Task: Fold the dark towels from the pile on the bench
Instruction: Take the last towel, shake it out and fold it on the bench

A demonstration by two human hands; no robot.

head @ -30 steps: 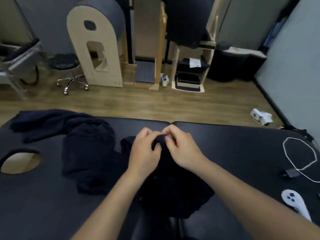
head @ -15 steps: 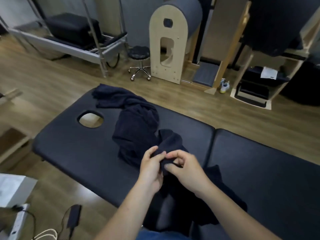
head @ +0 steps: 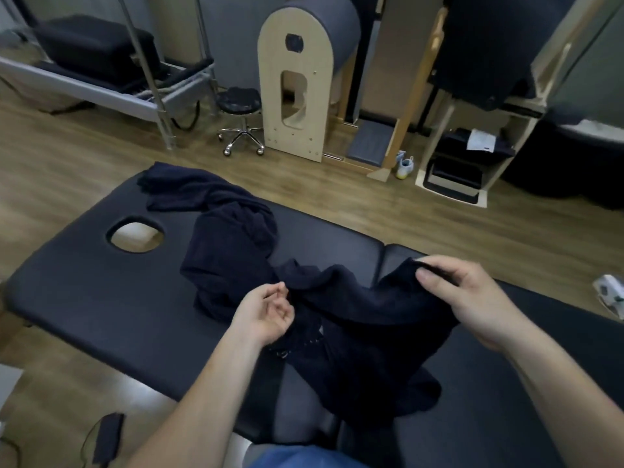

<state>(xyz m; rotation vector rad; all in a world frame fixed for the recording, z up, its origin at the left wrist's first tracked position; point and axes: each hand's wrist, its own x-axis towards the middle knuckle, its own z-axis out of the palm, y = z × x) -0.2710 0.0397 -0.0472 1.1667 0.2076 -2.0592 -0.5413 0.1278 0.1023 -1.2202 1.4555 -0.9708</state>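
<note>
1. The black padded desk (head: 84,298) runs from the left edge to the lower right of the frame, with an oval hole (head: 135,233) near its left end.
2. A dark towel (head: 364,319) lies at centre, spread between both hands and hanging over the desk's near edge.
3. The left hand (head: 266,312) pinches the towel's edge with curled fingers.
4. The right hand (head: 462,295) is clamped on a raised corner, thumb on top.
5. The pile of dark towels (head: 219,238) sits just behind, toward the upper left.
</note>
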